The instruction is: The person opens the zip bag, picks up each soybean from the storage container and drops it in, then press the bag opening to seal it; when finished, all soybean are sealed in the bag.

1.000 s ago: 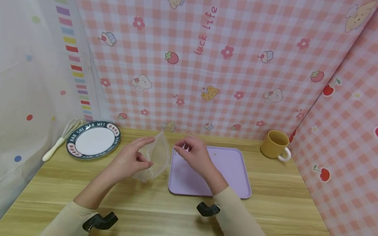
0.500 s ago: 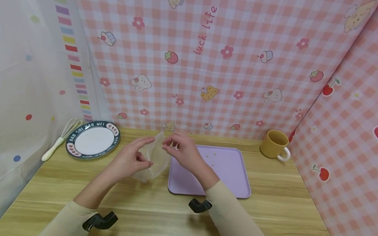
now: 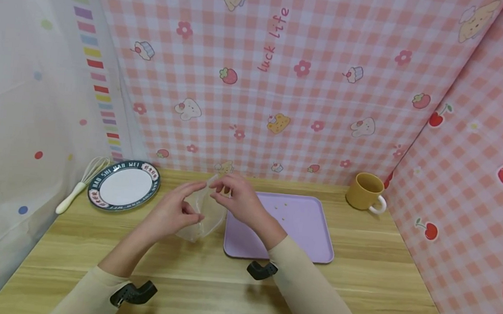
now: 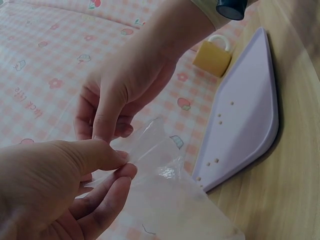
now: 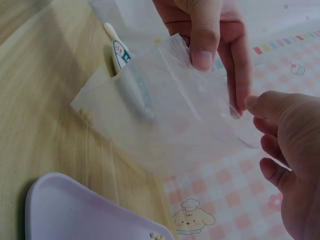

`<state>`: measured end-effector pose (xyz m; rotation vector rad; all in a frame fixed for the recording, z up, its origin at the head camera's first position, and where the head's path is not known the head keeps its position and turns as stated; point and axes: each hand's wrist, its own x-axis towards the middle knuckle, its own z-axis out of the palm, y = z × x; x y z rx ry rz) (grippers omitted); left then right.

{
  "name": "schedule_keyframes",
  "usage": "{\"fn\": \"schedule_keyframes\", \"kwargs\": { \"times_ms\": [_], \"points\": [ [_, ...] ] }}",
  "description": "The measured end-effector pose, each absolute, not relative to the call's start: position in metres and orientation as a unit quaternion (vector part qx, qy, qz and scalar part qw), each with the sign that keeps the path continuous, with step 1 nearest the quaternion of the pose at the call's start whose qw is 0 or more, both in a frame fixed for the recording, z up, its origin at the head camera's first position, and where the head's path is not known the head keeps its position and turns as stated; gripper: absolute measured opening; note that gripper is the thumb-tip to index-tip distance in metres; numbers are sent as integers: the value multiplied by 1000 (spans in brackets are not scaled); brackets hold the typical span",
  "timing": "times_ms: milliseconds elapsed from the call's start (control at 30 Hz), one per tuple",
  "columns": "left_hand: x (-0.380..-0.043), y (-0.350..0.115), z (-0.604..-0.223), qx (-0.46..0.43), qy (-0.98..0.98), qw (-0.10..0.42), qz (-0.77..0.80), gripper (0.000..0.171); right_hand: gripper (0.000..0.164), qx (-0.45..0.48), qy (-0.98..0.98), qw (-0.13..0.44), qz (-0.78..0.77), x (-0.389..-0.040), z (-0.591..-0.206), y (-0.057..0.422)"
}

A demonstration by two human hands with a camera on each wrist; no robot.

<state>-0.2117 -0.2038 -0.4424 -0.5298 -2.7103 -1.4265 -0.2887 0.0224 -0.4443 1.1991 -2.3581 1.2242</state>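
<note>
Left hand [image 3: 176, 209] has the clear plastic bag [image 5: 150, 137] pinched at its mouth, thumb against fingers. Right hand [image 3: 241, 199] is at the same mouth, fingers curled, thumb tip next to the left fingertips. Can't tell whether it grips the film or holds anything. Hands close together, right one partly over the tray side.

Bag hangs tilted just left of the lilac tray [image 3: 302, 240]; can't tell if its bottom touches the counter [image 3: 205, 291]. A few small yellowish pellets [image 5: 86, 115] sit in the bag's lower corner. More loose pellets [image 4: 220, 118] are scattered on the tray, six visible from the left wrist.

Rest of the counter: dark-rimmed white plate [image 3: 125, 186] at back left, whisk [image 3: 71, 198] just left of it with the handle towards the person, yellow mug [image 3: 364, 191] at back right, white handle pointing right. Pink checked cloth [image 3: 257, 88] behind.
</note>
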Motion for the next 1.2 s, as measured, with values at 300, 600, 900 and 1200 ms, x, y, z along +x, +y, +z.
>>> {"fn": "schedule_keyframes", "kwargs": {
  "times_ms": [300, 600, 900, 1200],
  "points": [
    [-211, -203, -442, -168, -874, 9, -456, 81, 8, 410, -795, 106, 434, -288, -444, 27],
    [-212, -203, -442, -172, -876, 18, -451, 80, 6, 393, -794, 111, 449, -285, -444, 38],
    [-212, -202, -444, -167, -875, 16, -454, 82, 5, 336, -807, 105, 475, -284, -450, 64],
    [-213, -202, -445, -163, -874, 13, -458, 79, 7, 251, -836, 115, 474, -291, -469, 119]
  ]
}}
